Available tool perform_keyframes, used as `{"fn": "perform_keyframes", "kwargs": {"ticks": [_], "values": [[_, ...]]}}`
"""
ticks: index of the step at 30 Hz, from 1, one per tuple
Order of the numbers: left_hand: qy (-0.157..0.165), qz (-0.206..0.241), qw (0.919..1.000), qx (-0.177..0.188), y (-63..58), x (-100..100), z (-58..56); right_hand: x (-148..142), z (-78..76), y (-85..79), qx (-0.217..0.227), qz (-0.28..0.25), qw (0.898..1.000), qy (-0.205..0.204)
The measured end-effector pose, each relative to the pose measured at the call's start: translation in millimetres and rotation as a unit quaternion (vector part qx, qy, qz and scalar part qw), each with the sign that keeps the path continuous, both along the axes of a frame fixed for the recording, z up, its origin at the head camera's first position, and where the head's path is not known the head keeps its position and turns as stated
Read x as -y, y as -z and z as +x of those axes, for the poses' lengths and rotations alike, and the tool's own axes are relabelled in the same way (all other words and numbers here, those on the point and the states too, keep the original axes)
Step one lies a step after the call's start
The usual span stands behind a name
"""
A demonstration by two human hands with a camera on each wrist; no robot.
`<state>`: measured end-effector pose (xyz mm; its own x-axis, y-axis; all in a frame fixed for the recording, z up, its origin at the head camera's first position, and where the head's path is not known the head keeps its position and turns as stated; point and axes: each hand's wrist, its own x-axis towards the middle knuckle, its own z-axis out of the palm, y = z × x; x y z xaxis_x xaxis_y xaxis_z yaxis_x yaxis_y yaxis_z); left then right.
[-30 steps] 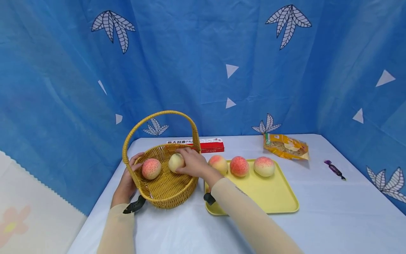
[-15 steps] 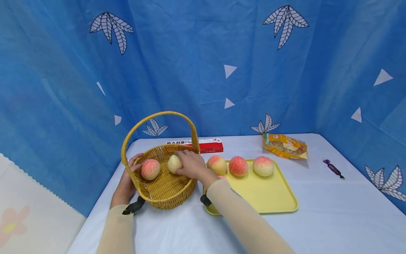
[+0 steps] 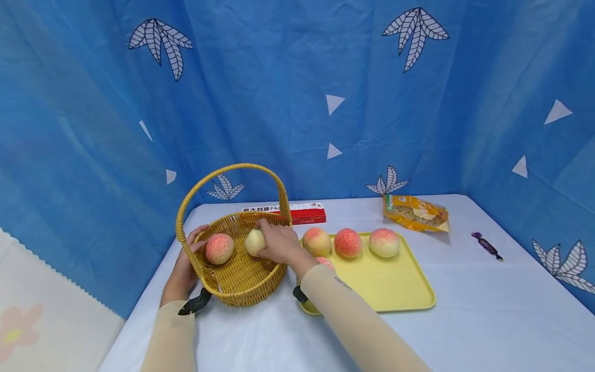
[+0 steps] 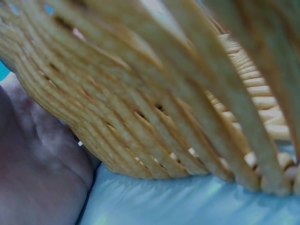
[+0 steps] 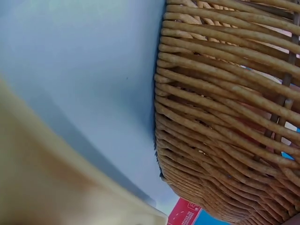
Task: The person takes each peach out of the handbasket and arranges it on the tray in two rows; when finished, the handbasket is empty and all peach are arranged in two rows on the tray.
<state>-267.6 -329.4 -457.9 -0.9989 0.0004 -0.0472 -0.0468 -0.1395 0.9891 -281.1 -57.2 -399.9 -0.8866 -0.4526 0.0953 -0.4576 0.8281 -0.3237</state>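
In the head view a yellow wicker basket [image 3: 246, 289] with a tall arched handle stands at the left of the table. My left hand [image 3: 185, 266] holds its left side, the fingertips over the rim; the left wrist view has the palm [image 4: 42, 154] beside the woven wall [image 4: 117, 108]. A pink speckled peach [image 3: 220, 249] lies inside near those fingers. My right hand [image 3: 281, 243] reaches over the right rim and holds a pale peach [image 3: 254, 243] low in the basket. From the right wrist, the basket's outer wall [image 5: 220, 103] hides that hand's fingers.
A yellow tray [image 3: 386, 294] to the right bears several peaches, one partly hidden by the right arm. Behind the basket lies a red and white pasta box [image 3: 309, 213]. An orange food bag [image 3: 416, 214] and a purple wrapped candy [image 3: 487, 246] lie farther right.
The right hand and its pale peach have shifted slightly left and down inside the basket. A peach on the tray has come into view beside the right wrist. The left hand keeps its hold.
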Motion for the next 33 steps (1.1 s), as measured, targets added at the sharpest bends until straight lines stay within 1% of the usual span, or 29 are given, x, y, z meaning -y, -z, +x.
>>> {"fn": "perform_keyframes", "kwargs": {"ticks": [8, 16, 21, 26, 33], "values": [[-0.003, 0.0, 1.0, 0.003, -3.7, -3, 4.3, 1, 1.0, 1.8, -0.009, -0.005, 1.0, 0.001], [0.002, 0.004, 1.0, -0.006, -9.4, -6, 8.2, -4, 3.6, 1.3, -0.041, 0.007, 0.999, -0.024], [0.005, 0.008, 0.9999, -0.007, -10.2, -6, 8.5, -5, 2.5, 3.1, -0.051, 0.011, 0.998, -0.032], [0.005, 0.007, 0.9999, -0.007, -8.4, -5, 7.0, -7, 1.1, 4.5, -0.046, -0.01, 0.998, -0.033], [0.003, 0.002, 1.0, -0.009, -5.0, -3, 4.1, -10, 2.1, 2.3, -0.022, -0.07, 0.997, -0.027]]}}
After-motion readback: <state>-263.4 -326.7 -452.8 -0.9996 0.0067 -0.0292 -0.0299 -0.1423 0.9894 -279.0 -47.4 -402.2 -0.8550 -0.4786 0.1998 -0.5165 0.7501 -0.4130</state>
